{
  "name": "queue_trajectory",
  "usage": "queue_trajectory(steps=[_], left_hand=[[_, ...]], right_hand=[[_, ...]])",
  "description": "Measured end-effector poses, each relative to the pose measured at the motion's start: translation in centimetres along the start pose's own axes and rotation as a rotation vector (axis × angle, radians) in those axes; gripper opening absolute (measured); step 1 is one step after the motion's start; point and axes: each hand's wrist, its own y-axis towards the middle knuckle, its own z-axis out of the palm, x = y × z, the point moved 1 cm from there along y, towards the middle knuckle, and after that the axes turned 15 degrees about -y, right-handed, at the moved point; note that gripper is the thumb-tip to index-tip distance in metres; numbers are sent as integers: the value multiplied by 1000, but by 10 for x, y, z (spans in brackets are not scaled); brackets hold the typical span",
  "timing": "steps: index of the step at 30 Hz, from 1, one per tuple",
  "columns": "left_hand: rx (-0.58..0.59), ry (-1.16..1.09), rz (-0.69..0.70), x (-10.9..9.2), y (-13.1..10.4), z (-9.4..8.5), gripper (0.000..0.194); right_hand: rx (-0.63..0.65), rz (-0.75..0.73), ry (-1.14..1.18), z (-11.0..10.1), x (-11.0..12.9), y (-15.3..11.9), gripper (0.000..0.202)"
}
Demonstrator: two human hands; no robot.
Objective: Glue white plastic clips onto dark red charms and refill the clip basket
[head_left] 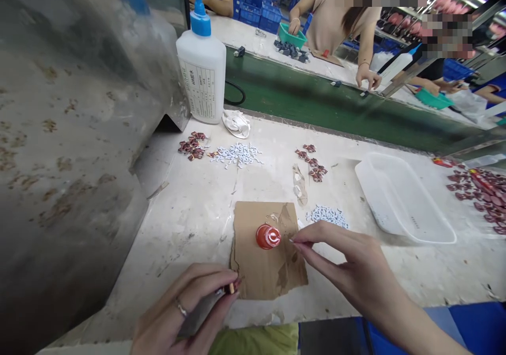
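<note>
My left hand (190, 305), with a ring on one finger, pinches a small dark-brown moulded piece (231, 288) at the cardboard's lower left corner. Thumb and forefinger of my right hand (351, 262) are closed on a tiny whitish piece (291, 240) by the cardboard's right side. Between the two hands, a small red cap-like container (268, 237) sits on the brown cardboard (256, 278). Just beyond my right hand lies a pile of tiny blue-and-white pieces (328, 215). A second such pile (239, 154) is farther back, beside several brown pieces (192, 146).
A white bottle with a blue nozzle (203, 70) stands at the back left, near a metal housing (71, 149). To the right are a white plastic tray (399, 202) and many brown pieces (484, 191). Other people work across the green divider (276, 88).
</note>
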Motion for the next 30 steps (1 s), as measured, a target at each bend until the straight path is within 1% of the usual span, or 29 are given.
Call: queue_trajectory(steps=[1, 3, 7, 9, 13, 15, 17, 20, 25, 27, 30], left_hand=[[3, 15, 36, 0, 2, -1, 15], [23, 9, 64, 1, 6, -2, 19], [57, -38, 131, -1, 9, -2, 33], [34, -52, 151, -2, 9, 0, 36], [-40, -24, 143, -5, 12, 2, 32], [-42, -25, 151, -7, 14, 4, 28], [-38, -44, 148, -9, 16, 6, 27], [-11, -67, 123, -11, 19, 10, 26], [53, -129, 74, -11, 18, 14, 31], [60, -145, 57, -10, 17, 14, 32], [55, -162, 43, -11, 17, 15, 30]], right_hand=[[10, -7, 20, 1, 1, 3, 16], [15, -36, 32, 3, 2, 8, 18], [-2, -82, 12, 7, 2, 11, 17], [2, -87, 11, 8, 2, 11, 19], [21, -95, 6, 9, 0, 12, 21], [8, -106, 6, 8, 1, 13, 21], [-33, -111, 16, 5, 5, 13, 20], [-85, -91, 97, 2, 18, 13, 20], [-89, -75, 385, 7, 41, 12, 22], [-91, -71, 441, 12, 45, 12, 23], [-84, -52, 449, 17, 44, 12, 21]])
